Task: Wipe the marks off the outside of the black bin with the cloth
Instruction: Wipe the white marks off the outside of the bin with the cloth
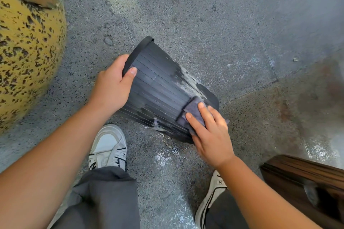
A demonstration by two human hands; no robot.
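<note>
Grey cloth seemingly beneath right fingers

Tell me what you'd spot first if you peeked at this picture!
The tilted black bin in the middle, gripped at its rim by the left hand. Pale grey marks smear its side near the base, where the right hand presses a grey cloth against it. At the far left bulges a big round yellow thing with black speckles.
</note>
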